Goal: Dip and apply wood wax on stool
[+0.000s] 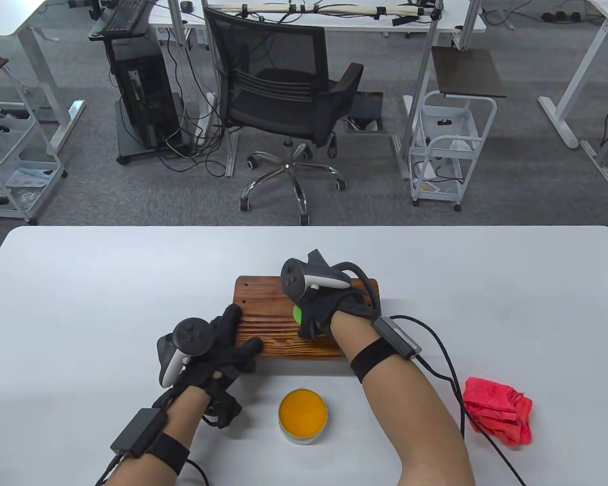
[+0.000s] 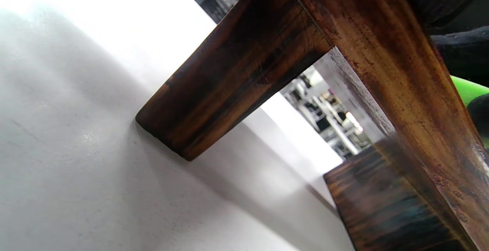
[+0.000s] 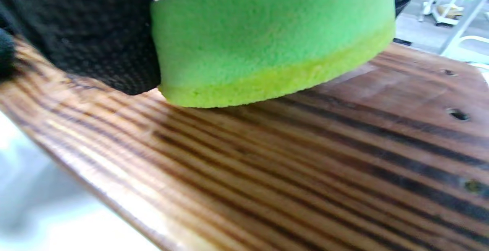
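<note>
A small dark wooden stool (image 1: 271,314) stands on the white table, seat up. My right hand (image 1: 329,314) holds a round green sponge (image 1: 298,315) and presses it on the seat near the middle. In the right wrist view the sponge (image 3: 267,44) lies flat on the striped wood (image 3: 305,159). My left hand (image 1: 223,344) rests on the stool's left front corner, fingers spread over the seat edge. The left wrist view shows the stool's leg (image 2: 229,75) and the seat's underside (image 2: 401,90). An open tin of orange wax (image 1: 302,416) sits in front of the stool.
A crumpled red cloth (image 1: 497,410) lies on the table at the right, near my right forearm's cable. A black office chair (image 1: 283,101) stands beyond the table's far edge.
</note>
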